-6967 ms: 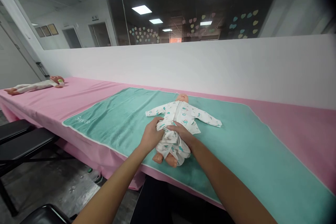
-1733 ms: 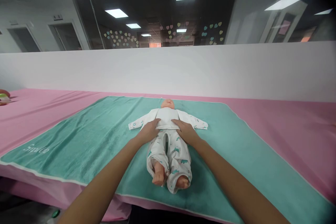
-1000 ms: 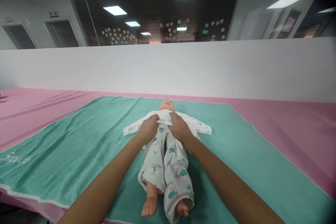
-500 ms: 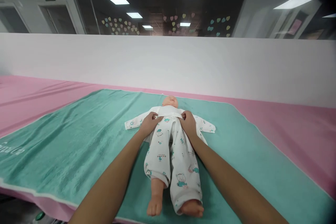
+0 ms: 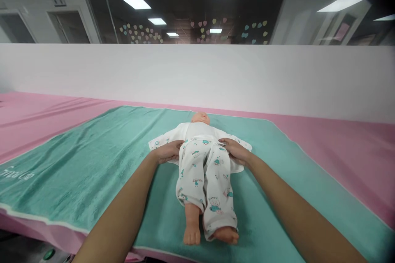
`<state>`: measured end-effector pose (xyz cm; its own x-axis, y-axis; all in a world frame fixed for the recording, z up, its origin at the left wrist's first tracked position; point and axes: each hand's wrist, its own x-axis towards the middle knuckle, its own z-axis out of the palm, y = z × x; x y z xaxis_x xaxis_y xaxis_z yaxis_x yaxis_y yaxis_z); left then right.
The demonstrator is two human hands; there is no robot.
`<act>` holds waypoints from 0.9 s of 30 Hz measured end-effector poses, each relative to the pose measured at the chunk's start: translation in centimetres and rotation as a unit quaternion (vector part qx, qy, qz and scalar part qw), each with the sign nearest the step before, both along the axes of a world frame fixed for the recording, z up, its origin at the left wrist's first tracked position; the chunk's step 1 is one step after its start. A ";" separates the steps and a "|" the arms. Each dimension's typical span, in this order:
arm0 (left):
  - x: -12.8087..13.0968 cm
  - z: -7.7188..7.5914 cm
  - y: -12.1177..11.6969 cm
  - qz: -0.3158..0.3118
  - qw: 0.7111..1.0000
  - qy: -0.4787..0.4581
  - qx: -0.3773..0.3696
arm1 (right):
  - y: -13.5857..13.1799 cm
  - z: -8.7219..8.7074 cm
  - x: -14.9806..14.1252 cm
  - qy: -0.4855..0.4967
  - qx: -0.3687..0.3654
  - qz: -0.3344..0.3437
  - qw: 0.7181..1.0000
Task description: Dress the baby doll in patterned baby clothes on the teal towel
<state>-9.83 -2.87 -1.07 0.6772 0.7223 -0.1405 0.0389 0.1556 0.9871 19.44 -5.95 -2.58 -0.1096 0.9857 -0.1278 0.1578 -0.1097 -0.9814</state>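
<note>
While the doll (image 5: 200, 118) lies face-up on the towel (image 5: 101, 160), the left hand (image 5: 168, 151) and right hand (image 5: 237, 150) contact opposite sides of the pants (image 5: 193, 170) at the waist; finger closure cannot be determined.

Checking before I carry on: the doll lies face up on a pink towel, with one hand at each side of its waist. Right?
Not pink: the head view shows a green towel. The doll does lie face up, with the left hand and right hand at either side of its waist.
</note>
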 end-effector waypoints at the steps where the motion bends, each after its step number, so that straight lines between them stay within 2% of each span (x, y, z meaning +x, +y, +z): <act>1: 0.1 0.0 -0.1 -0.017 1.000 -0.008 0.001 | -0.1 -0.1 0.2 0.045 -0.010 0.020 0.999; 4: 0.3 0.0 -0.2 -0.033 0.999 -0.040 0.005 | -0.3 -0.3 0.0 0.145 -0.006 0.036 0.989; 10: 0.2 -0.1 0.0 -0.007 0.998 -0.053 0.015 | -0.4 -1.0 -1.6 0.249 0.021 0.056 0.967; 16: 0.6 -0.5 0.4 0.027 0.998 -0.054 0.020 | -0.3 -2.0 -2.1 0.270 -0.039 0.046 0.961; 20: 1.1 -0.1 0.2 0.064 0.993 -0.095 0.022 | -0.3 -2.1 -2.5 0.273 0.006 0.027 0.962; 27: 1.7 0.5 -0.4 0.068 0.995 -0.064 0.039 | -0.3 -1.9 -2.7 0.265 0.039 -0.003 0.964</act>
